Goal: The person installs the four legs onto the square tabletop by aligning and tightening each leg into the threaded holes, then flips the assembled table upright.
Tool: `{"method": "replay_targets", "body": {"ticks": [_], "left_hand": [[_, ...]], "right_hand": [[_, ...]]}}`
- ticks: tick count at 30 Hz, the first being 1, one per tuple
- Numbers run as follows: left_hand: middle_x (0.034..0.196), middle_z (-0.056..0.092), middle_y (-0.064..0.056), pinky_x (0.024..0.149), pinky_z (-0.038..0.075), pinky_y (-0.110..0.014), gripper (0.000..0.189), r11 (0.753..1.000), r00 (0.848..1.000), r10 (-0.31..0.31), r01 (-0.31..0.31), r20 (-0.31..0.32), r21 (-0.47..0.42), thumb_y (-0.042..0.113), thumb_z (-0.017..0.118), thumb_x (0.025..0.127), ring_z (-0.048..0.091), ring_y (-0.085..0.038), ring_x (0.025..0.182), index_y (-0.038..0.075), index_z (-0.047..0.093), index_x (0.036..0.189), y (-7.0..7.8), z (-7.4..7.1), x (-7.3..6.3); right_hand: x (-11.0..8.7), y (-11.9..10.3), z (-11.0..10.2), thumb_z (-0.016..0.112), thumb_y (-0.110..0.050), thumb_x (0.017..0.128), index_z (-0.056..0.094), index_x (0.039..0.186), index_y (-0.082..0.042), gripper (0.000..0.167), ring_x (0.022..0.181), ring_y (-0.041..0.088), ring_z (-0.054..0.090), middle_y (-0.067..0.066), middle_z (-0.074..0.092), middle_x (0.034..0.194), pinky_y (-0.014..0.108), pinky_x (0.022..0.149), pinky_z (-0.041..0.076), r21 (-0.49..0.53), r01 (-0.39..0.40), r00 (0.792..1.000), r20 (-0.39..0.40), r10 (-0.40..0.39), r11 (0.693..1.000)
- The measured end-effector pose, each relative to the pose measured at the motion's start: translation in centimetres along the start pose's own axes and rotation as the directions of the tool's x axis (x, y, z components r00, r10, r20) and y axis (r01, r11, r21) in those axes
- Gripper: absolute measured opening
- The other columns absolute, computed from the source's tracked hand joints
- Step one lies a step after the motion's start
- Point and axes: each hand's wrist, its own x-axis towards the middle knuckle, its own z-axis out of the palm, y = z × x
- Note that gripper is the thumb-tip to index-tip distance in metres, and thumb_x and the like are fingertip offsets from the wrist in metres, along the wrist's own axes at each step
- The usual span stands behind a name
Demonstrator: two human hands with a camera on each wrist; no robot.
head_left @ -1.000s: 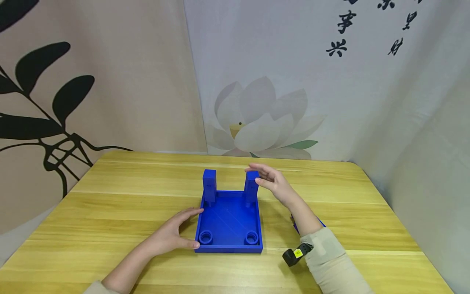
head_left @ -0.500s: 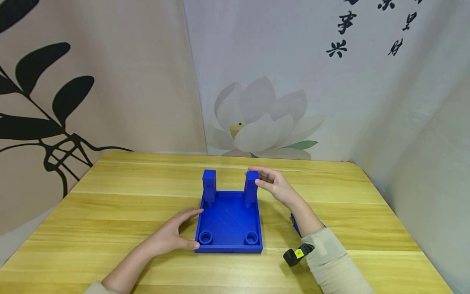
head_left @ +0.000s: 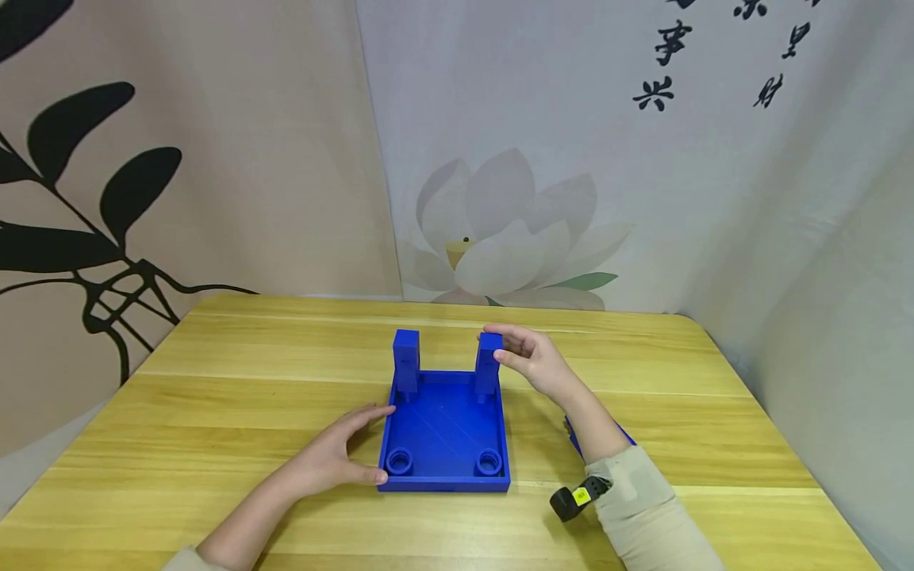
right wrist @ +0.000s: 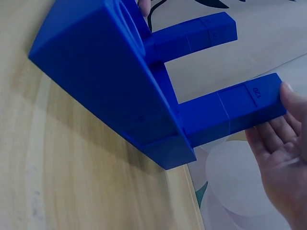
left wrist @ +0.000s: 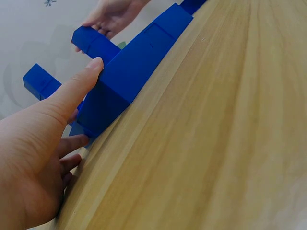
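A square blue plastic tray [head_left: 446, 428] with low walls lies on the wooden table. Two blue square posts stand upright at its far corners: the left post [head_left: 407, 357] and the right post [head_left: 488, 361]. Round ring sockets, such as the left socket [head_left: 400, 461], sit in the near corners. My left hand [head_left: 332, 452] rests against the tray's left side, thumb at the near corner and fingers extended along the wall. With thumb and fingers, my right hand [head_left: 535, 363] holds the top of the right post, which bears the marking "120" in the right wrist view.
Another blue piece [head_left: 574, 438] lies on the table to the right, mostly hidden under my right forearm. A black wrist camera [head_left: 567, 501] with a yellow label sits at my right sleeve. Behind the table [head_left: 286, 349] hangs a printed cloth [head_left: 528, 119].
My right hand has closed in slightly on the right post's top, its fingers a little lower than before. The left hand, tray and posts stay in place.
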Motion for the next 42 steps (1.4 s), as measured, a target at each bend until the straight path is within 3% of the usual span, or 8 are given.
{"method": "replay_targets", "body": {"ticks": [8, 17, 27, 35, 42], "left_hand": [[0.149, 0.031, -0.023, 0.101, 0.023, -0.069, 0.090, 1.000, 1.000, 0.001, -0.001, 0.001, -0.002, 0.045, 0.084, 0.068, 0.026, -0.046, 0.134, 0.020, 0.043, 0.145, 0.1, 0.1, 0.0], [0.149, 0.031, -0.023, 0.102, 0.022, -0.068, 0.090, 1.000, 1.000, 0.003, -0.003, 0.001, -0.010, 0.044, 0.084, 0.068, 0.025, -0.046, 0.135, 0.020, 0.043, 0.145, 0.1, 0.1, -0.1], [0.149, 0.030, -0.024, 0.101, 0.022, -0.069, 0.090, 1.000, 1.000, 0.006, -0.006, 0.004, 0.003, 0.045, 0.084, 0.068, 0.025, -0.047, 0.135, 0.022, 0.043, 0.144, 0.1, 0.0, -0.1], [0.149, 0.030, -0.024, 0.101, 0.022, -0.069, 0.089, 1.000, 1.000, -0.001, 0.001, 0.005, 0.001, 0.045, 0.084, 0.069, 0.025, -0.047, 0.135, 0.021, 0.043, 0.144, 0.2, -0.1, -0.1], [0.149, 0.030, -0.024, 0.101, 0.022, -0.069, 0.089, 1.000, 1.000, -0.006, 0.006, 0.005, -0.002, 0.044, 0.084, 0.068, 0.025, -0.047, 0.135, 0.022, 0.043, 0.144, 0.1, -0.1, -0.1]], "right_hand": [[-0.1, 0.1, 0.4, 0.055, -0.001, 0.096, 0.051, 0.132, 0.007, 0.038, 0.116, 0.028, 0.056, 0.024, 0.058, 0.126, 0.033, 0.093, 0.048, 0.011, 0.035, 0.999, -0.031, -0.035, 0.999], [-0.2, -0.1, 0.8, 0.057, 0.000, 0.095, 0.054, 0.132, 0.001, 0.037, 0.116, 0.026, 0.057, 0.017, 0.060, 0.125, 0.033, 0.093, 0.048, -0.014, 0.001, 0.997, -0.083, -0.002, 1.000], [-0.3, 0.1, 0.9, 0.056, -0.002, 0.095, 0.054, 0.132, 0.001, 0.037, 0.118, 0.028, 0.055, 0.019, 0.058, 0.127, 0.032, 0.094, 0.047, -0.022, -0.005, 0.995, -0.098, 0.003, 1.000], [-0.5, 0.0, 1.0, 0.056, -0.010, 0.097, 0.052, 0.135, -0.002, 0.039, 0.121, 0.027, 0.052, 0.014, 0.054, 0.134, 0.037, 0.098, 0.044, -0.049, -0.022, 0.996, -0.090, 0.018, 0.999], [-1.0, -0.7, 1.1, 0.060, -0.016, 0.096, 0.053, 0.136, -0.006, 0.042, 0.123, 0.030, 0.049, 0.014, 0.052, 0.136, 0.045, 0.100, 0.041, -0.076, -0.075, 0.989, -0.135, 0.065, 0.994]]}}
